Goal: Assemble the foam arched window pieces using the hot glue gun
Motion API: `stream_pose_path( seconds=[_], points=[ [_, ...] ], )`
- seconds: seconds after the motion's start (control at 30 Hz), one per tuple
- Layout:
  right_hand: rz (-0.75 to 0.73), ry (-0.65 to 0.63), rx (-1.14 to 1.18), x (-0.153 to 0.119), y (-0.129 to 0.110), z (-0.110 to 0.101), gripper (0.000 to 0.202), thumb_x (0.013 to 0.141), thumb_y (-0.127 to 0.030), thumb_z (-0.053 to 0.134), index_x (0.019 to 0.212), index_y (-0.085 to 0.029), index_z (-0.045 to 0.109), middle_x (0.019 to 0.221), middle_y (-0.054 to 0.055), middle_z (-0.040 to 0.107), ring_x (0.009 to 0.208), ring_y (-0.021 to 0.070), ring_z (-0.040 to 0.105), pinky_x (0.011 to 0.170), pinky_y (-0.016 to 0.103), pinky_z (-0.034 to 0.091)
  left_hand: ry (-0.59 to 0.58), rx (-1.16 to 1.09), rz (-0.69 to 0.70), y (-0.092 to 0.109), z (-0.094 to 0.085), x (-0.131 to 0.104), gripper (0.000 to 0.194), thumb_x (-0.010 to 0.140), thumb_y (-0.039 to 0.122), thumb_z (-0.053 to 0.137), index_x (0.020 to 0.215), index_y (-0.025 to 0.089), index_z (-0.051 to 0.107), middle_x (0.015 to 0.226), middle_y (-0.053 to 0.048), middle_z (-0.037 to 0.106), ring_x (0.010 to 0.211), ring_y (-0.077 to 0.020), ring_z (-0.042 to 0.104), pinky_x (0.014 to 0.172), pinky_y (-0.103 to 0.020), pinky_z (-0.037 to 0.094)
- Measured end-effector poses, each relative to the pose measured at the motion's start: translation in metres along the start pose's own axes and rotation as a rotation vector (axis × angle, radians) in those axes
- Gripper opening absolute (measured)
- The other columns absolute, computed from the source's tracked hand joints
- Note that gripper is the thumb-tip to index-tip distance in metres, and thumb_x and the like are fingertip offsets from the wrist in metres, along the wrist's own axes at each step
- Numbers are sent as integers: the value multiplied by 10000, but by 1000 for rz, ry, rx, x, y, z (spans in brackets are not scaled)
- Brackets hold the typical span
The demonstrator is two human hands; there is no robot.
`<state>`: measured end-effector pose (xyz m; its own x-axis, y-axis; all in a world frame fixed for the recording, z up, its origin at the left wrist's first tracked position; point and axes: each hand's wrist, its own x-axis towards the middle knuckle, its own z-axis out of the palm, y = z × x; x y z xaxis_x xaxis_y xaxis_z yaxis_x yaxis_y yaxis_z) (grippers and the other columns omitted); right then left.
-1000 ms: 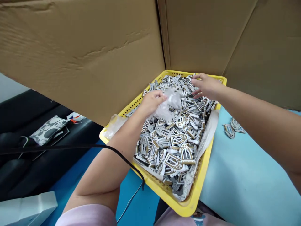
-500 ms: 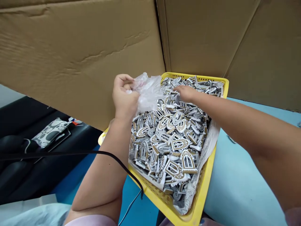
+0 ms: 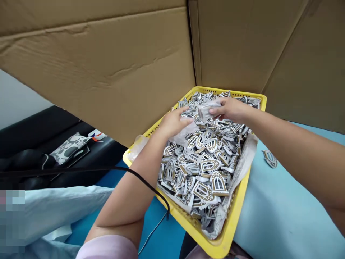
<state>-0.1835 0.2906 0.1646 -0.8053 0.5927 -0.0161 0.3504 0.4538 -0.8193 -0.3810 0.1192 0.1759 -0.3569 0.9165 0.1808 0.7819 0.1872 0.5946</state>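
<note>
A yellow plastic basket [image 3: 239, 212] is heaped with small white window-shaped pieces [image 3: 210, 165] that have gold scrollwork and arched tops. Over the far part of the heap, my right hand [image 3: 233, 109] pinches a clear plastic bag [image 3: 205, 109]; whether a piece is inside it I cannot make out. My left hand [image 3: 172, 124] is just left of it, thumb and fingers apart and pointing toward that bag. More crumpled clear plastic [image 3: 184, 133] lies beneath the left palm, on the pieces. Paper lining [image 3: 244, 158] shows along the basket's right inner side.
Cardboard walls [image 3: 129, 68] stand behind and left of the basket. One loose piece [image 3: 270, 158] rests on the light-blue surface [image 3: 283, 201] at right. A black cable [image 3: 140, 176] crosses my left forearm. Clear plastic [image 3: 137, 147] hangs at the basket's left rim.
My left hand has moved right and let its fingers spread from the bunched plastic. My right hand has come up from the heap with a plastic bag in its fingers. The view has shifted slightly.
</note>
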Motion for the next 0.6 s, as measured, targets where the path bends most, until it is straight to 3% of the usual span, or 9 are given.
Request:
stream_pose_path(
  seconds=[0.1,0.33,0.4,0.5,0.6],
  points=[
    [-19,-23,144,-29,-4,9,224,868,-380,679,1070,-287,654,1035,24,748,862,177,703,664,290,559,-96,-127,145,15,6,-6,410,875,433,633,1224,234,711,1163,-82,731,955,-218,647,860,-347,468],
    [41,-52,213,-66,-2,17,229,823,-368,720,1018,-253,684,950,52,742,868,205,698,640,286,533,-52,72,219,52,10,-13,241,845,401,631,846,220,790,810,-42,734,779,-201,629,724,-324,433],
    [53,-33,186,-75,-3,14,405,772,-372,776,1152,-274,679,1103,76,719,933,223,688,690,310,546,-54,145,242,65,6,-15,193,817,360,645,746,230,769,781,-44,715,820,-228,621,759,-339,417],
    [64,92,136,-86,-7,7,812,667,-363,865,1406,-337,529,1417,101,553,1079,246,636,817,352,548,-21,306,314,87,-3,-16,149,773,299,657,655,225,711,778,-57,691,937,-275,603,861,-366,390],
    [82,231,110,-94,-13,0,814,739,-412,800,1466,-328,445,1487,123,461,1095,251,614,821,369,550,4,522,419,106,-16,-9,156,768,271,632,635,201,674,724,-51,633,977,-290,592,920,-386,364]
  ],
)
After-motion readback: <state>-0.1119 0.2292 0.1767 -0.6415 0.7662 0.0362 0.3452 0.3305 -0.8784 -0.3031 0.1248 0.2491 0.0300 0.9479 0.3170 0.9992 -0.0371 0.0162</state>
